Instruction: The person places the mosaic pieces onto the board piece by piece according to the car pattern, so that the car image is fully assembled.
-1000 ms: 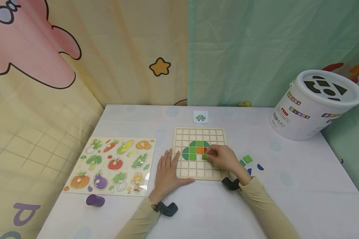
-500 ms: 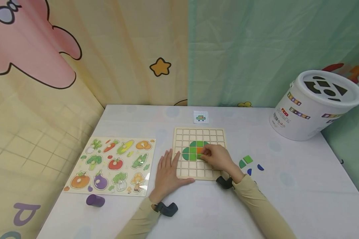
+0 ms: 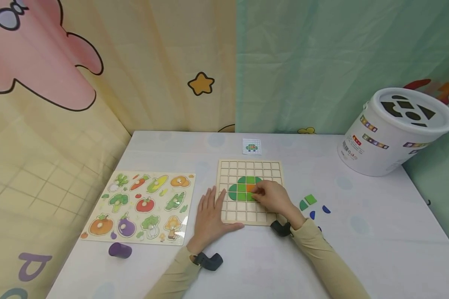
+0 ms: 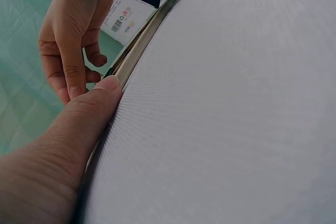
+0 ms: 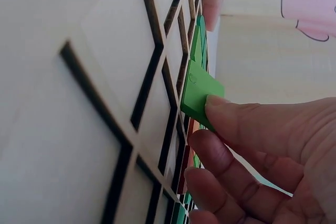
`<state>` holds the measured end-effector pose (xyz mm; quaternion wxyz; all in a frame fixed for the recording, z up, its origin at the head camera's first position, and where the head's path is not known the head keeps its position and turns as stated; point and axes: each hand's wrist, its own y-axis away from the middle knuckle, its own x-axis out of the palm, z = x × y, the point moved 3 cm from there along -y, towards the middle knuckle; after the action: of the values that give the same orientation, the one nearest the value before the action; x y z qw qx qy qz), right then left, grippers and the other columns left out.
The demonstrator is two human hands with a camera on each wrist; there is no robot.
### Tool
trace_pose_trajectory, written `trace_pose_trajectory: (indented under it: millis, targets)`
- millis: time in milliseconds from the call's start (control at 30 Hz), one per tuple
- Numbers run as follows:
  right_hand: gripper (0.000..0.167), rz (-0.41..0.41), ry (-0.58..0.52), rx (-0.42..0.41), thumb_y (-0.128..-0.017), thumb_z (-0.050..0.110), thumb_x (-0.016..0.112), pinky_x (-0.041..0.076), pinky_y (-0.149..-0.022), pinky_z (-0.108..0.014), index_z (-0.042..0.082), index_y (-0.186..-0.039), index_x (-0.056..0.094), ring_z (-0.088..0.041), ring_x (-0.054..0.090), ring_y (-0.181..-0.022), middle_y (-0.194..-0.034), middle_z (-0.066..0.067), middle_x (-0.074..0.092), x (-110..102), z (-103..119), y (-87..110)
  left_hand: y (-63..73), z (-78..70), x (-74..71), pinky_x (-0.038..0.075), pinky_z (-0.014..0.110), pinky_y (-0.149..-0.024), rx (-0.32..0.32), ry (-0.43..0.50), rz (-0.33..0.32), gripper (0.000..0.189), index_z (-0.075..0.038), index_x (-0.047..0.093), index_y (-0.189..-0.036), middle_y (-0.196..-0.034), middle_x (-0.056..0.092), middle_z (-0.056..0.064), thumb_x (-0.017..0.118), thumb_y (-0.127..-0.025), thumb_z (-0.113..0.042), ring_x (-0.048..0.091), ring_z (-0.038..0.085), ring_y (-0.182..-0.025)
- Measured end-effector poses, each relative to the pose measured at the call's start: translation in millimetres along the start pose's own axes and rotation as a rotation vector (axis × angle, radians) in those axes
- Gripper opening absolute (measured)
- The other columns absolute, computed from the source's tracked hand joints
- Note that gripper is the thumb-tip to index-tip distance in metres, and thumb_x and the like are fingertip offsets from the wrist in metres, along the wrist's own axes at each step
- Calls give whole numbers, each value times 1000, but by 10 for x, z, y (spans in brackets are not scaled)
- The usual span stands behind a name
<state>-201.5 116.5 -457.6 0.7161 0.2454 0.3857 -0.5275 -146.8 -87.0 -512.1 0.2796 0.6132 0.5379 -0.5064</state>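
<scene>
My right hand [image 3: 275, 197] pinches a green square tile [image 5: 202, 90] between thumb and fingers over the wooden grid board [image 3: 243, 216]. In the right wrist view the tile is tilted, one edge at the grid lines. An orange tile [image 3: 250, 188] lies just above it in the head view. Several green tiles [image 3: 241, 187] are set in the grid, and a red tile [image 5: 185, 169] is mostly hidden behind my right fingers. With fingers spread, my left hand [image 3: 209, 216] rests along the board's left side, its thumb [image 4: 100, 98] at the front edge.
Loose green tiles [image 3: 310, 199] and blue half-round pieces [image 3: 326, 209] lie right of the board. Behind it is a small picture card [image 3: 252, 147]. A vegetable puzzle [image 3: 138, 207] and purple cylinder [image 3: 120, 250] are on the left, a white bucket [image 3: 381, 145] at back right.
My right hand has shifted left with the green tile, from under the red tile to under the orange one, then stayed there. My left hand has not moved.
</scene>
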Motion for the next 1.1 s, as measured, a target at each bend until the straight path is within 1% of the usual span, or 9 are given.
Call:
trace_pose_trajectory:
  millis: [167,300,400,500,600,733,967,1100]
  targets:
    - [5,-7,-7,0,-82,15,75,48,-59,-29,11,-81,72,-9,56,-65,-73,5,63,-2,2,-9,1,-8,-19,10,45,-113,4,-4,-5,117,-9,30,-149,-154,19,18,56,-63,-85,10,33,-141]
    - [6,-6,-19,3,-82,15,75,48,-59,-30,11,-79,71,-9,56,-65,-72,5,63,0,6,-10,1,-10,-31,7,44,-114,-12,6,12,118,-10,29,-149,-155,17,17,58,-62,-84,8,31,-142]
    - [7,-6,-20,2,-82,16,76,48,-59,-29,11,-79,71,-9,56,-65,-72,6,63,5,1,-13,1,-7,-34,6,43,-114,-16,14,11,118,-10,29,-149,-155,16,17,59,-62,-83,7,31,-142]
    - [7,-8,-12,2,-82,16,76,48,-58,-29,12,-79,71,-9,55,-64,-72,6,63,7,-11,-20,1,-3,-23,8,44,-114,-9,8,5,117,-10,29,-149,-154,17,18,58,-63,-84,9,32,-142]
    - [8,-6,-15,12,-82,17,76,46,-58,-29,12,-78,71,-10,54,-64,-72,6,62,6,-20,-26,2,3,-6,7,44,-114,-11,-5,17,118,-11,28,-150,-155,16,17,54,-63,-86,8,32,-142]
    - [8,-1,-14,18,-81,16,76,47,-59,-30,12,-77,71,-10,55,-65,-73,5,62,1,-16,-24,2,10,8,4,42,-114,-22,-12,36,119,-13,25,-151,-156,13,15,52,-63,-87,5,29,-143]
    - [9,22,-12,4,-81,14,76,47,-61,-30,14,-74,70,-10,53,-66,-73,6,61,-13,-41,-9,-3,3,7,7,43,-114,-8,4,17,117,-11,27,-150,-155,16,16,56,-63,-85,7,31,-142]
    - [8,40,-6,-6,-81,15,76,46,-61,-30,15,-76,71,-10,52,-65,-73,7,61,-46,-46,16,-6,4,8,5,42,-114,-15,5,32,117,-12,25,-151,-156,14,15,55,-63,-85,5,29,-143]
